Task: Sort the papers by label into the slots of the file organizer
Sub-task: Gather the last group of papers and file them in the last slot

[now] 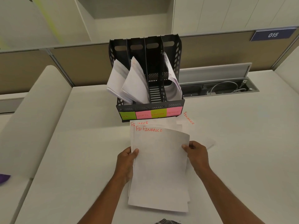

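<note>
A pale office counter [234, 151] runs up to a beige partition, with an open cable tray [218, 88] set into it beyond the right hand. Both hands grip one stack [160, 167] of white sheets: the left hand [127, 162] has its fingers [135, 151] closed over the stack's left edge, thumb on top, and the right hand [196, 152] pinches the right edge the same way. The sheets are fanned, with "FINANCE" in red showing on at least two top corners just past the fingertips. The organizer [146, 75] stands straight ahead of the hands, with four sticky labels [150, 114] along its front; the third slot [155, 81], above the green note that seems to read Finance, looks empty, while its neighbours hold curling paper. One loose sheet [188, 121], also marked Finance, lies on the counter beyond the right hand, apart from the stack. The likely slip is that the uneven stack catches a divider and buckles, or a splayed sheet slides into the next slot. The papers leaning out of the second slot crowd the opening and could be knocked or block entry. The loose sheet could simply be left behind. A loose pinch might let lower sheets drop out.
</note>
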`<state>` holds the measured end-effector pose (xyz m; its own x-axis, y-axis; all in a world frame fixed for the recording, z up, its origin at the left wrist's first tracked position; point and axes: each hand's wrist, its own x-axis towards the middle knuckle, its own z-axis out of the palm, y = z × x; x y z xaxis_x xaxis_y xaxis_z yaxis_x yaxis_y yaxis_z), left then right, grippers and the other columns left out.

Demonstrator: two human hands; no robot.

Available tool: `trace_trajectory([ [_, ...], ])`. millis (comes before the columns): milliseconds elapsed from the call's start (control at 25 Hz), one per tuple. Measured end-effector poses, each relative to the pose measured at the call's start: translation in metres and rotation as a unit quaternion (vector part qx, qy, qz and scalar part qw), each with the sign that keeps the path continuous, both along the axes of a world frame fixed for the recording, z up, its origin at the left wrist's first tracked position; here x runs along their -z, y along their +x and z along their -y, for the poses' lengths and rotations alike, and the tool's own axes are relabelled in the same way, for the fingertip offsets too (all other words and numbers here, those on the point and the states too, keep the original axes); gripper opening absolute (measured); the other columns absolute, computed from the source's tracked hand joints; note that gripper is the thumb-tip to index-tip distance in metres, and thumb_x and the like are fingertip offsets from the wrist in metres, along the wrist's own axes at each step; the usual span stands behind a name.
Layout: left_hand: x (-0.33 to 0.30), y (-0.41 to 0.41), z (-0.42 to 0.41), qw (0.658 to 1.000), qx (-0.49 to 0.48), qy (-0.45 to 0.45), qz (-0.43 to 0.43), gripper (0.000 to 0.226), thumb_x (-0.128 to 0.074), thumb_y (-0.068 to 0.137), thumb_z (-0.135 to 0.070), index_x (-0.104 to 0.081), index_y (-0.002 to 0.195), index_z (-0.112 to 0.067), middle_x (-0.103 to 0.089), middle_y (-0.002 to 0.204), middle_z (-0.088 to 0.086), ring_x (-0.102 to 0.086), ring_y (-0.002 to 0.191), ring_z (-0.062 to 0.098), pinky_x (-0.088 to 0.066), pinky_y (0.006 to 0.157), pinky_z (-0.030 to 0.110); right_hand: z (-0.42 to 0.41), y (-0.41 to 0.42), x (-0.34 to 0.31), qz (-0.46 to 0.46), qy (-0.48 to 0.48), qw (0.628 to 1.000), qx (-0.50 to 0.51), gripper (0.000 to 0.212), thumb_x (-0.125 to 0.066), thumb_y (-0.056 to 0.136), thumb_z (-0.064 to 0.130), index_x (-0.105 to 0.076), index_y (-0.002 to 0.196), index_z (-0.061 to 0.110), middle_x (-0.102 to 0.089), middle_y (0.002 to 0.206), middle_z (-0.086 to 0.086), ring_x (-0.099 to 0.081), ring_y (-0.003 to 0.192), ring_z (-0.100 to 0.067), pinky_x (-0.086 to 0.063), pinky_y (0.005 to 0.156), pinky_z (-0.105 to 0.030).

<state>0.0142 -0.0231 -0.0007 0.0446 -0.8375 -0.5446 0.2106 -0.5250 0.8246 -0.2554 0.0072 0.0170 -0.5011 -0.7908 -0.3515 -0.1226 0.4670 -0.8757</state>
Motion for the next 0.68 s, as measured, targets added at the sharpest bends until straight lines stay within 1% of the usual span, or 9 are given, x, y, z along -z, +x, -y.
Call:
trace_trajectory([
  [80, -0.002, 0.003, 0.002, 1.0, -0.015, -0.005, -0.002, 0.013, -0.065, 0.096, -0.013, -0.077, 0.099, -0.009, -0.079, 0.102, 0.014, -0.076, 0.094, 0.033, -0.061, 0.084, 0.045, -0.001, -0.004, -0.003, -0.013, -0.028, 0.999, 0.009, 0.01, -0.073, 0.086, 0.016, -0.074, 0.076, 0.02, -0.075, 0.076, 0.002, -0.07, 0.074, -0.021, -0.055, 0.07, -0.033],
  [160, -0.004, 0.006, 0.005, 1.0, -0.019, -0.02, 0.0, 0.013, -0.065, 0.096, -0.013, -0.077, 0.099, -0.01, -0.079, 0.103, 0.013, -0.075, 0.095, 0.034, -0.06, 0.088, 0.047, -0.002, -0.011, -0.005, 0.006, -0.053, 0.999, -0.006, 0.011, -0.074, 0.084, 0.013, -0.075, 0.076, 0.019, -0.076, 0.074, 0.005, -0.07, 0.07, -0.012, -0.052, 0.067, -0.025],
  [200, -0.004, 0.006, 0.005, 0.999, -0.017, -0.029, -0.003, 0.013, -0.065, 0.096, -0.012, -0.077, 0.102, -0.011, -0.079, 0.104, 0.013, -0.075, 0.097, 0.034, -0.06, 0.088, 0.047, -0.003, -0.012, -0.006, 0.016, -0.057, 0.998, -0.024, 0.012, -0.075, 0.084, 0.012, -0.076, 0.074, 0.019, -0.075, 0.071, 0.007, -0.067, 0.064, -0.007, -0.05, 0.063, -0.021],
  [280, -0.006, 0.006, 0.006, 0.999, -0.012, -0.039, -0.015, 0.016, -0.064, 0.096, -0.009, -0.076, 0.106, -0.012, -0.079, 0.108, 0.012, -0.075, 0.098, 0.032, -0.062, 0.084, 0.043, -0.003, -0.012, -0.006, 0.005, -0.047, 0.997, -0.063, 0.014, -0.076, 0.082, 0.012, -0.074, 0.07, 0.018, -0.071, 0.062, 0.008, -0.06, 0.053, -0.001, -0.045, 0.056, -0.016],
  [360, -0.004, 0.006, 0.006, 0.999, -0.006, -0.04, -0.024, 0.019, -0.061, 0.098, -0.009, -0.076, 0.108, -0.014, -0.078, 0.11, 0.01, -0.076, 0.099, 0.03, -0.063, 0.078, 0.039, -0.001, -0.009, -0.005, -0.016, -0.034, 0.997, -0.07, 0.014, -0.075, 0.083, 0.013, -0.073, 0.07, 0.019, -0.068, 0.058, 0.011, -0.056, 0.048, 0.002, -0.042, 0.052, -0.013],
  [480, -0.004, 0.007, 0.002, 0.999, 0.015, -0.038, -0.033, 0.021, -0.056, 0.102, -0.018, -0.074, 0.112, -0.017, -0.078, 0.113, 0.008, -0.075, 0.102, 0.03, -0.063, 0.079, 0.04, 0.004, -0.005, -0.004, -0.039, -0.012, 0.997, -0.062, 0.014, -0.075, 0.083, 0.017, -0.073, 0.071, 0.022, -0.07, 0.061, 0.013, -0.059, 0.051, 0.001, -0.042, 0.052, -0.015],
  [560, -0.003, 0.005, -0.002, 0.998, 0.049, -0.042, -0.008, 0.02, -0.061, 0.098, -0.022, -0.071, 0.115, -0.019, -0.077, 0.116, 0.008, -0.074, 0.104, 0.03, -0.062, 0.085, 0.046, 0.006, 0.0, -0.001, -0.046, 0.006, 0.997, -0.068, 0.014, -0.076, 0.083, 0.017, -0.073, 0.071, 0.023, -0.071, 0.063, 0.01, -0.061, 0.053, 0.0, -0.042, 0.052, -0.015],
  [640, 0.0, 0.003, -0.005, 0.995, 0.078, -0.051, 0.041, 0.022, -0.066, 0.095, -0.014, -0.069, 0.116, -0.021, -0.075, 0.118, 0.007, -0.074, 0.104, 0.031, -0.06, 0.09, 0.051, 0.005, 0.007, 0.002, -0.05, 0.013, 0.995, -0.08, 0.013, -0.075, 0.084, 0.018, -0.073, 0.072, 0.023, -0.07, 0.063, 0.011, -0.06, 0.053, 0.002, -0.04, 0.049, -0.01],
  [680, 0.001, 0.002, -0.006, 0.994, 0.08, -0.051, 0.059, 0.024, -0.066, 0.095, -0.009, -0.069, 0.114, -0.022, -0.075, 0.118, 0.006, -0.073, 0.104, 0.03, -0.059, 0.091, 0.052, 0.004, 0.009, 0.004, -0.054, 0.011, 0.995, -0.078, 0.01, -0.075, 0.084, 0.019, -0.072, 0.076, 0.023, -0.07, 0.067, 0.011, -0.061, 0.059, 0.001, -0.04, 0.052, -0.01],
])
